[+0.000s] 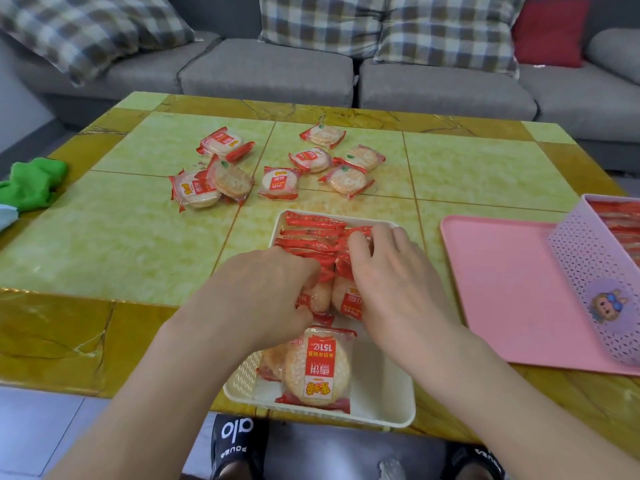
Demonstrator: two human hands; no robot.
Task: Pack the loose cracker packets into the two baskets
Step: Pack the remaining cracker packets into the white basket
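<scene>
Both hands in the white basket (398,415) at the tabletop's near edge, left hand (263,292) and right hand (391,271) each pinching cracker packets (343,299); light, slippery film, brittle inside, so grip the crimped ends.

- Both hands work in the white basket (391,415): left hand (263,292) pinches a cracker packet (317,299), right hand (391,275) grips upright packets (311,233).
- Loose packets (313,159) lie on the table (121,220).
- Pink basket (588,271) sits on a pink tray (502,289).
</scene>
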